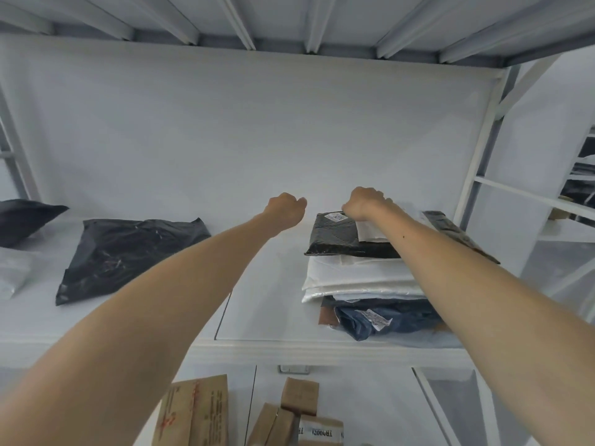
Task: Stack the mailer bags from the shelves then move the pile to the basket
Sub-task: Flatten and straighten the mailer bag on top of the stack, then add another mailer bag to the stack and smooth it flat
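Two hands reach over the shelf (257, 317). The left hand (285, 209) is a closed fist, holding nothing. The right hand (365, 204) pinches a white mailer bag (373, 231) on the pile (370, 278) near the shelf's right front edge. Two black mailer bags (128, 249) lie left. Labels are unreadable.

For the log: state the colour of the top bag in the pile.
Black, with a white label; the top bag shows best in the head view.
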